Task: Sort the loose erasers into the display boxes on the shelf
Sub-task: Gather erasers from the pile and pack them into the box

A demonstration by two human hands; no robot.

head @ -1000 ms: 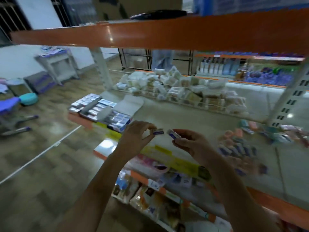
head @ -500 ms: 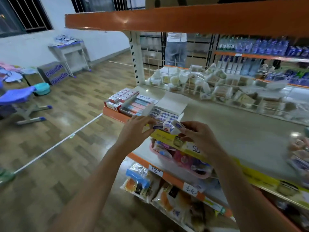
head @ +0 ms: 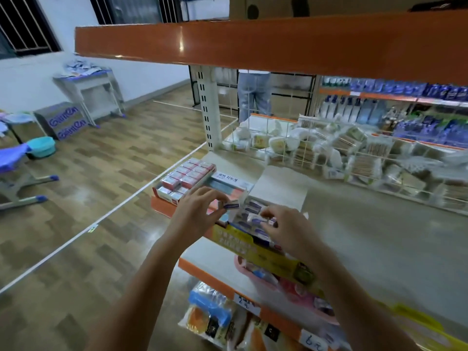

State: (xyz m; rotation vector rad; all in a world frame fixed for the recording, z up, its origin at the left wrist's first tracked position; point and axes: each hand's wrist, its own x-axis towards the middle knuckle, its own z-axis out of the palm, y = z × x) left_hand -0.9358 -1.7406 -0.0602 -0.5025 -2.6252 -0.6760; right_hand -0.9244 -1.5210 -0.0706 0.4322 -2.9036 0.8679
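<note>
Both hands work at the front left corner of the middle shelf (head: pixel 379 236). Left hand (head: pixel 200 211): fingers curled, pinching a small white-and-blue eraser (head: pixel 231 205) at thumb and fingertip, held in the air just left of the open blue box (head: pixel 249 216). Right hand (head: pixel 288 229): fingers curled down over the blue box, pinching a second eraser (head: pixel 257 219) low over the rows of blue-sleeved erasers inside; whether it touches those rows, cannot tell.

The blue box sits at the shelf's front edge with its white lid flap (head: pixel 278 186) standing open behind it. To its left, a middle box (head: pixel 228 186) with pale blue and pink contents and printed text on its raised flap. Further left, at the corner, a red box (head: pixel 184 178) packed with red-and-white erasers.

A wire rack (head: pixel 329 153) of wrapped goods runs along the back of the shelf. A yellow strip (head: pixel 253 247) hangs on the front edge below the hands. The lower shelf (head: pixel 210 277) carries a pink basket (head: pixel 291 287). A person in jeans (head: pixel 254 95) stands beyond the rack.
</note>
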